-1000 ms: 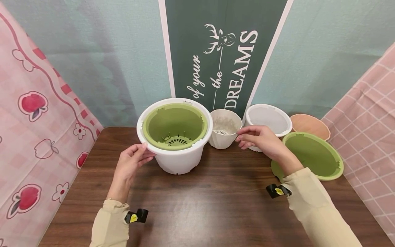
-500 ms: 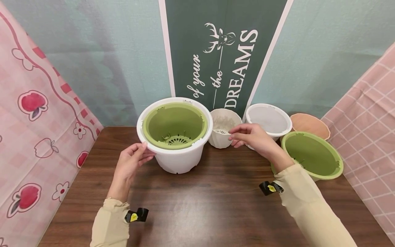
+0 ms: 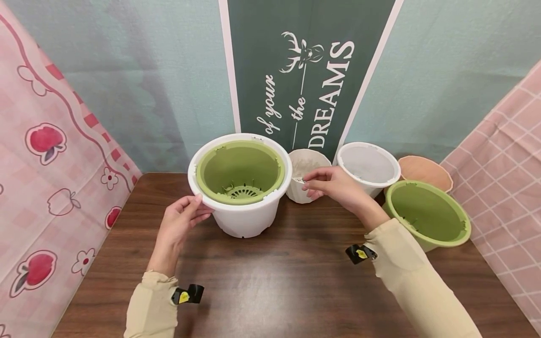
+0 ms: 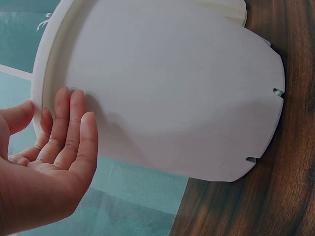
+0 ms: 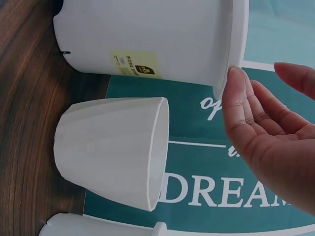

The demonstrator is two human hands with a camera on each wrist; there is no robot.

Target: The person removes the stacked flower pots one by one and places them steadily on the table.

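A large white flowerpot (image 3: 245, 223) stands upright at left centre, with a green pot (image 3: 241, 162) nested in it that has a slotted bottom. My left hand (image 3: 181, 220) pinches the white pot's rim at its near left, thumb on the rim and fingers under it; the left wrist view shows this close up. My right hand (image 3: 331, 185) hangs in front of the small faceted white pot (image 5: 110, 150), holding nothing. In the right wrist view its fingers are relaxed, with the thumb apart from them. The fingertips hide part of the small pot in the head view.
Right of the small pot stand a white pot (image 3: 367, 164), an orange-tan pot (image 3: 424, 172) and a tilted green pot (image 3: 428, 213). Fabric hangs behind the wooden table (image 3: 262, 291) and on both sides. A yellow label (image 5: 135, 63) is on the large pot.
My right hand has moved left, from beside the right-hand white pot to in front of the small faceted pot. My left hand has stayed on the large pot's rim.
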